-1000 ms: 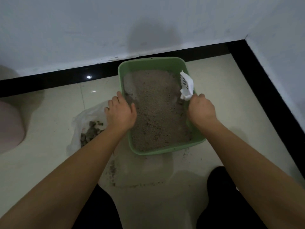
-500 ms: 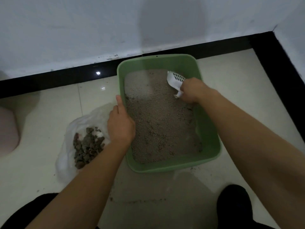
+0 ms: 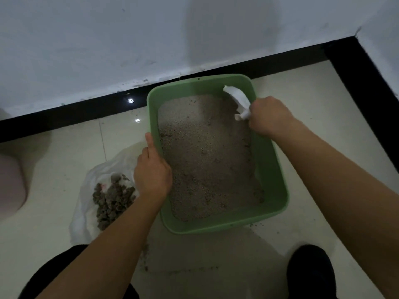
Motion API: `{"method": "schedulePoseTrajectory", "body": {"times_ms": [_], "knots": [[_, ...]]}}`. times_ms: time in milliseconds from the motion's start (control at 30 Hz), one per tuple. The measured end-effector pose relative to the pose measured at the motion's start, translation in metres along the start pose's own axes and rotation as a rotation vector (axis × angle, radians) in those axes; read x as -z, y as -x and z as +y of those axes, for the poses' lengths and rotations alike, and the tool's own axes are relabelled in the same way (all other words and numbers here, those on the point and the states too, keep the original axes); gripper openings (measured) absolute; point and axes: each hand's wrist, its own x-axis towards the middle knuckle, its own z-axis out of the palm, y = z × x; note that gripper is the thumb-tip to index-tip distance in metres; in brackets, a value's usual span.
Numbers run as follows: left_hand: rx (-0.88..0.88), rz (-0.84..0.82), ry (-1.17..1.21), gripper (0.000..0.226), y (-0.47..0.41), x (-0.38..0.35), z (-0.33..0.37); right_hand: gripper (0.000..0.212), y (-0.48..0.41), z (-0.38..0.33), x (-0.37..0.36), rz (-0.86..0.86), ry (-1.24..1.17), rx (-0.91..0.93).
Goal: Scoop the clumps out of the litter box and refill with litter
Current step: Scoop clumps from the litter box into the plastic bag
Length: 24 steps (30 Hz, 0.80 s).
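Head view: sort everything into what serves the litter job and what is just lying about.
For the job: green litter box with litter, white scoop in the right hand, left hand gripping the box rim, white bag of clumps.
Lying about: pink object, spilled grains.

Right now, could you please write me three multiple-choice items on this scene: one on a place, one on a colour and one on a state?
1. Where do the scooped clumps lie?
A. on a white bag left of the box
B. on a shelf
C. on a chair

2. What colour is the box?
A. blue
B. green
C. red

3. What is the right hand doing?
A. hanging idle
B. pressing the floor
C. gripping the scoop

Answers:
1 A: the dark clumps sit piled on the bag beside the box.
2 B: its walls and rim are pale green.
3 C: the scoop's handle runs into its closed fist.
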Motion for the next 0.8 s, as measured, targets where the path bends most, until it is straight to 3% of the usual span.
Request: {"method": "schedulePoseTrajectory", "body": {"times_ms": [100,233,333,500,800], "knots": [[0.003,0.008,-0.025,0.071,-0.002,-0.002,-0.004,0.022,-0.018,-0.012,-0.008,-0.058,0.063,-0.013],[-0.004,0.006,-0.041,0.072,-0.003,-0.002,-0.007,0.021,-0.023,-0.022,-0.009,0.064,0.274,0.06],[-0.004,0.023,-0.031,0.069,-0.002,-0.004,-0.003,0.033,-0.013,-0.026,-0.023,0.032,0.196,0.139],[-0.006,0.04,-0.006,0.067,0.0,-0.003,0.003,0.042,0.002,-0.039,-0.039,-0.044,-0.132,0.114],[0.022,0.041,0.041,0.063,0.0,0.0,0.005,0.037,0.051,-0.033,-0.035,-0.044,0.053,0.216]]}}
